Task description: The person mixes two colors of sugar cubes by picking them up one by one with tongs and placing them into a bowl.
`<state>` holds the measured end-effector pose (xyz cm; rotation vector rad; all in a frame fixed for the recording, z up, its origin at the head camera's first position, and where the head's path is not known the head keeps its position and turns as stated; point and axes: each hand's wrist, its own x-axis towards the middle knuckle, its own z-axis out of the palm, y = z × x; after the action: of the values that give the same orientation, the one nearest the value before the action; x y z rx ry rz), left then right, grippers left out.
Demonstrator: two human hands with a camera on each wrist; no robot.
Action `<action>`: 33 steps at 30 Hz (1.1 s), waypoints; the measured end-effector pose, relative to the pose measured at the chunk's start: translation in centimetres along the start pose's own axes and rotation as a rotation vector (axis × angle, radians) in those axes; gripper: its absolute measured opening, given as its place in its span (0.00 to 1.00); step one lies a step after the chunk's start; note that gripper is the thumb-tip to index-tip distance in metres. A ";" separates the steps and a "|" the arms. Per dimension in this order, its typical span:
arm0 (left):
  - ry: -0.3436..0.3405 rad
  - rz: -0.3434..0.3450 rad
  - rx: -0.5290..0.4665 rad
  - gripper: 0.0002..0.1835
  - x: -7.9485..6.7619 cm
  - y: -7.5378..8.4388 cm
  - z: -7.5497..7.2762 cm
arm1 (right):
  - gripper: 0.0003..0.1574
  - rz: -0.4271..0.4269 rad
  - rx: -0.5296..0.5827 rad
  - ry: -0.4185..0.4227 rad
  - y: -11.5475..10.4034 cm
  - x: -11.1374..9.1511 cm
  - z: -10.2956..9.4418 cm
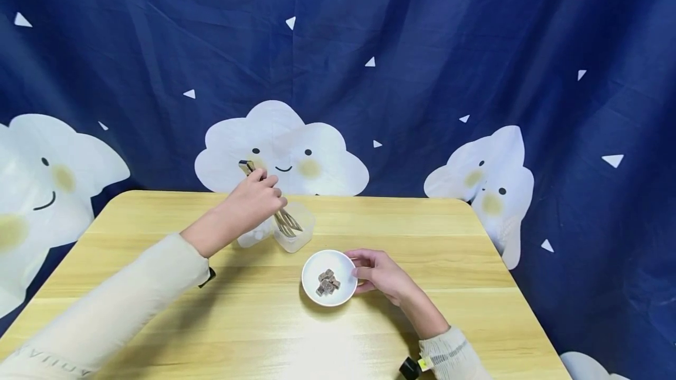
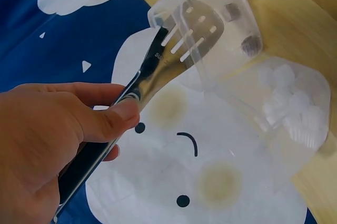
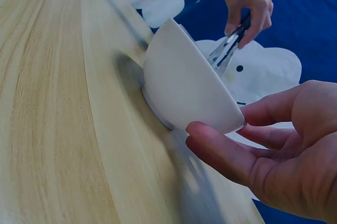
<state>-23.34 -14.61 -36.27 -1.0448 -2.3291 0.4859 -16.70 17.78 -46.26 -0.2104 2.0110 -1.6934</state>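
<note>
My left hand [image 1: 259, 199] grips metal tongs [image 2: 202, 29] with slotted heads and dark handles. The heads reach down into a clear plastic container [image 1: 293, 247] toward the back of the table. Two brown cubes [image 2: 251, 45] lie in that container in the left wrist view. Nearer the front, my right hand [image 1: 381, 274] holds the right side of a white bowl [image 3: 184, 84] at its rim, thumb and fingers around the edge. Several brown cubes [image 1: 328, 282] sit inside the bowl in the head view; its wall hides them in the right wrist view.
Beside the first container stands a second clear container [image 1: 256, 236] with white pieces [image 2: 300, 108] in it. The wooden table [image 1: 391, 224] ends at a blue curtain [image 1: 338, 63] with clouds. A small black object [image 1: 409, 368] sits by the right cuff.
</note>
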 end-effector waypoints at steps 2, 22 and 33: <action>-0.027 0.000 0.007 0.11 0.0 0.2 0.0 | 0.28 0.002 0.000 0.001 0.0 0.0 0.0; -0.030 0.050 0.088 0.08 0.1 1.6 1.1 | 0.29 0.001 0.009 -0.001 0.0 -0.1 0.1; -0.073 0.068 0.080 0.09 0.5 2.1 0.7 | 0.29 0.000 0.011 0.000 0.1 -0.1 0.0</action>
<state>-22.79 -12.97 -37.77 -1.0872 -2.3230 0.6481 -16.65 17.85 -46.30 -0.2065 2.0012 -1.7039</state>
